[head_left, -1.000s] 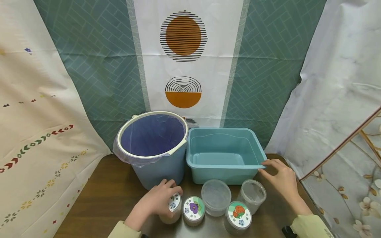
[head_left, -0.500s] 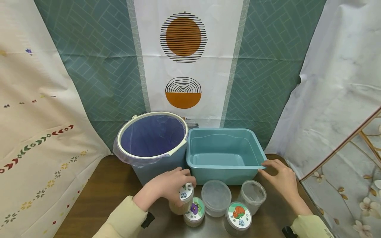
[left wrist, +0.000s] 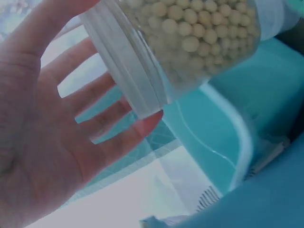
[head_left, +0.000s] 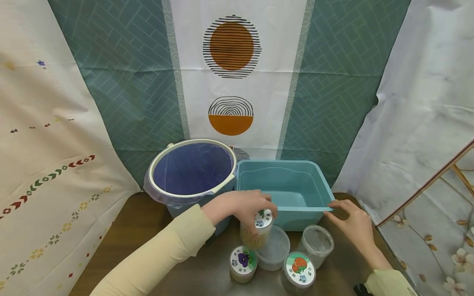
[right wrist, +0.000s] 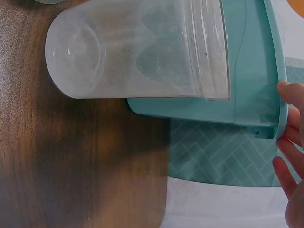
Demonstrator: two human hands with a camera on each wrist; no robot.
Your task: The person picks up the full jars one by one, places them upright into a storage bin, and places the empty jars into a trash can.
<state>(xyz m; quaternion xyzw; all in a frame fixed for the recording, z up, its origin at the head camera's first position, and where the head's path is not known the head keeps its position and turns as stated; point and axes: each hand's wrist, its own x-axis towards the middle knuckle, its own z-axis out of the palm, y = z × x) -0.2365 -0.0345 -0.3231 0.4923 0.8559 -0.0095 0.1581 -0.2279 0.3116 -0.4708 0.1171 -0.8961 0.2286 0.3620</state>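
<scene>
My left hand (head_left: 249, 207) grips a clear jar (head_left: 259, 234) by its printed white lid and lifts it in front of the teal basin (head_left: 301, 209). Pale round beans fill that jar (left wrist: 204, 33) in the left wrist view, where the fingers spread along the lid's edge. At the basin's front right corner, my right hand (head_left: 352, 222) pinches the rim, thumb on one side and fingers on the other. The right wrist view shows the same hold on the rim (right wrist: 281, 111), close to a clear empty-looking jar (right wrist: 118, 52).
A jar with a purple-flower lid (head_left: 242, 263), a wide translucent tub (head_left: 275, 250), a tomato-lidded jar (head_left: 299, 271) and an open-looking clear jar (head_left: 317, 242) stand on the wooden table (head_left: 207, 271). Left of the basin is a lined bucket (head_left: 218, 191). Patterned cloth surrounds everything.
My left hand has carried the jar of beans up and to the right, from left of the purple-flower jar to the basin's front. The right hand has kept its hold on the rim.
</scene>
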